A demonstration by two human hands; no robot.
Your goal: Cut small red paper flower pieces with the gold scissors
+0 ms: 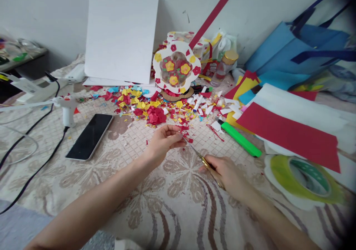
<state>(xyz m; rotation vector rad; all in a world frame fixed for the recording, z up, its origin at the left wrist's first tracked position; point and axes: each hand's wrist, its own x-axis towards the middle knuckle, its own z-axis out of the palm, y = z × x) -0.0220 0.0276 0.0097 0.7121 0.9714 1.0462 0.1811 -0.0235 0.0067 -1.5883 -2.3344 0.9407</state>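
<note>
In the middle of the head view my left hand (165,141) has its thumb and fingers pinched together. Whatever lies between the fingertips is too small to make out; red paper scraps (183,128) show just beyond them. My right hand (226,174) is closed around gold-handled scissors (205,163). Their thin blades point up and left, with the tips right by my left fingertips. Behind my hands lies a heap of red paper flowers (156,115) and yellow cut-outs (133,96).
A white flower-shaped frame (197,60) with paper blossoms stands at the back. Right are a green cutter (241,139), red paper (289,135) and a tape roll (280,174). Left are a phone (89,137) and a glue gun (68,111) with cords. A white board (122,36) leans on the wall.
</note>
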